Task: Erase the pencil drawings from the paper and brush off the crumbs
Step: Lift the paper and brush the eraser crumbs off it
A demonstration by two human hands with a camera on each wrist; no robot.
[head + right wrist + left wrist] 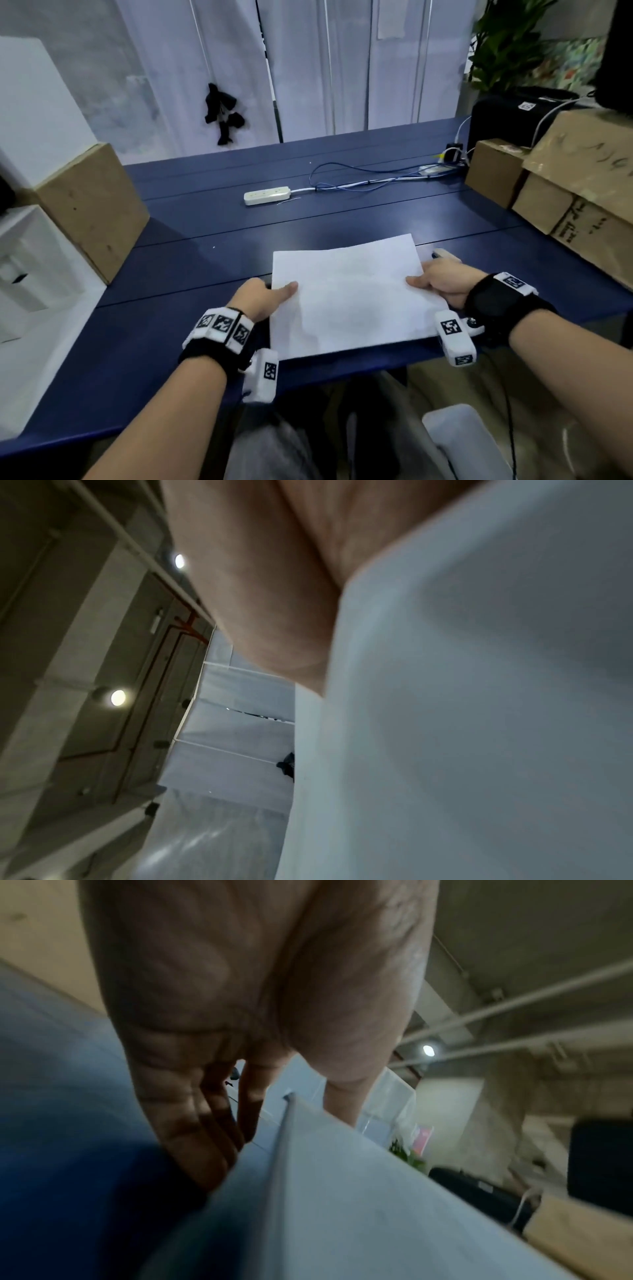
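- Head view: I hold one sheet of white paper (352, 294) by its two side edges, my left hand (261, 297) on the left edge, my right hand (442, 281) on the right.
- Each thumb lies on top of the sheet; my left thumb (287, 289) points inward across the paper, and the fingers of that hand pass beneath the edge, so the hand pinches the sheet.
- My right hand pinches its edge the same way, thumb above and fingers hidden beneath the sheet.
- The paper sits between my two hands, over the near edge of one dark blue table (212, 219); its face looks blank here, and I cannot make out any pencil marks or crumbs.
- Just beyond my right fingers, one small object (442, 254) with a dark tip shows past the paper's corner; what it is I cannot tell.
- Left wrist view: my fingers (212, 1123) lie close together, running down under the sheet's edge (284, 1150), thumb on the far side of it.
- Right wrist view: the paper (479, 723) fills most of the picture, pressed against my palm (260, 588); my fingertips are hidden.
- Well beyond both hands lies one white power strip (267, 196) with its cable.
- Cardboard boxes flank the table: one (92, 209) out past my left hand, several (561, 192) stacked past my right.
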